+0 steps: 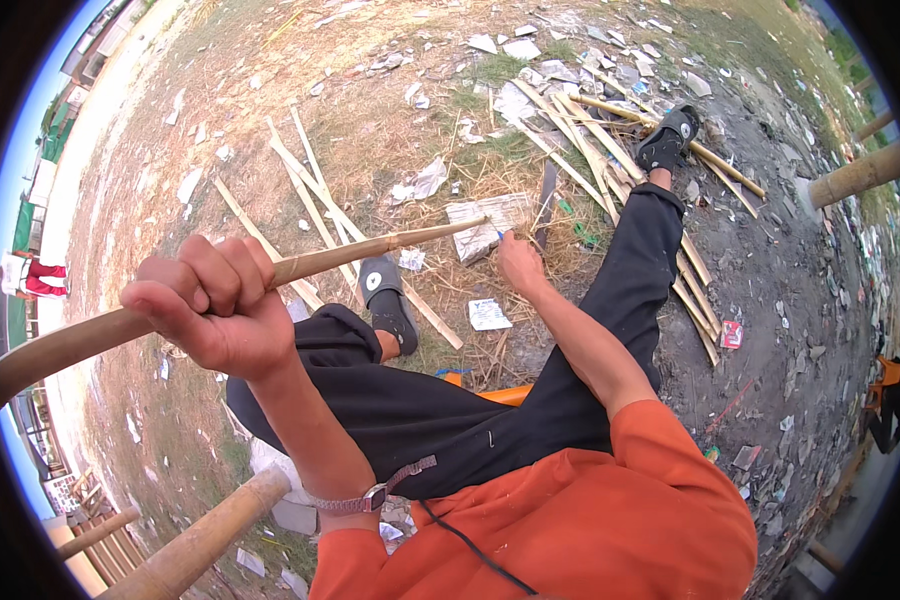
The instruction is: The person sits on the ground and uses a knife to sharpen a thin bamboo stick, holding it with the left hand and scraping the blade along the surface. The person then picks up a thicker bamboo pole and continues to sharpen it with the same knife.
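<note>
Daylight brightens littered, straw-coloured ground (235, 100), with dark soil (760, 350) at right and blue sky (32, 150) far left.

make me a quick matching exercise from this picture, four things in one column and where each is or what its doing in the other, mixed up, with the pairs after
1. left hand
2. right hand
3. wristwatch
4. red packet

A. lying on the dark ground
B. beside the pale block, near the pole's thin end
C. closed around the bamboo pole
D. strapped around the left forearm

Pairs: 1-C, 2-B, 3-D, 4-A
</note>
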{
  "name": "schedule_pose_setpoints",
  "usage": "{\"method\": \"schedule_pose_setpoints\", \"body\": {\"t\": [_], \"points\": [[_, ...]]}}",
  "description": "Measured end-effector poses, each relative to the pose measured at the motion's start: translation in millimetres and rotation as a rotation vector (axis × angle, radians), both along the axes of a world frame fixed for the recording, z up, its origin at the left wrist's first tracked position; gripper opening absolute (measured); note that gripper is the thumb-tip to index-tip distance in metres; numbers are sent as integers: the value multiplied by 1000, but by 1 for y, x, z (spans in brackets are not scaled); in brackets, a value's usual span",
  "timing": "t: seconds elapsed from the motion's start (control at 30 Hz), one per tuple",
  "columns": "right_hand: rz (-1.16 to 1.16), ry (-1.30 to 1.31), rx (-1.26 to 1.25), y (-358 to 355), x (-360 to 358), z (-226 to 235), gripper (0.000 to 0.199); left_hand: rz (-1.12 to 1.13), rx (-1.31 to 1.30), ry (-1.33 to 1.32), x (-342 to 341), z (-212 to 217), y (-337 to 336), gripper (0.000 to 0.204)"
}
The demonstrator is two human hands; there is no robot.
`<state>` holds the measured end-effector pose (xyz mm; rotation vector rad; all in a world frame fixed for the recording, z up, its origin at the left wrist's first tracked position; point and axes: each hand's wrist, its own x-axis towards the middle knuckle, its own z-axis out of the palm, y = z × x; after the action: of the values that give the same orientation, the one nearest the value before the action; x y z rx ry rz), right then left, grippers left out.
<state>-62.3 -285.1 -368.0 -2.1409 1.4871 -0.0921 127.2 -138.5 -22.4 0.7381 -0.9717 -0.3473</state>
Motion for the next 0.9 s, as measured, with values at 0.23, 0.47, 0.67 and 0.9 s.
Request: {"method": "schedule_pose_setpoints", "body": {"t": [0.23, 0.47, 0.67, 0.9], "points": [[227, -480, -13, 68, 4, 173, 18, -158, -7, -33, 2, 0, 7, 45], [188, -491, 69, 106, 14, 203, 14, -113, -15, -30, -7, 1, 6, 45], [173, -440, 43, 93, 5, 193, 13, -115, -44, -36, -12, 0, 7, 44], [102, -382, -99, 86, 16, 147, 14, -18, -35, -4, -19, 2, 3, 43]]}}
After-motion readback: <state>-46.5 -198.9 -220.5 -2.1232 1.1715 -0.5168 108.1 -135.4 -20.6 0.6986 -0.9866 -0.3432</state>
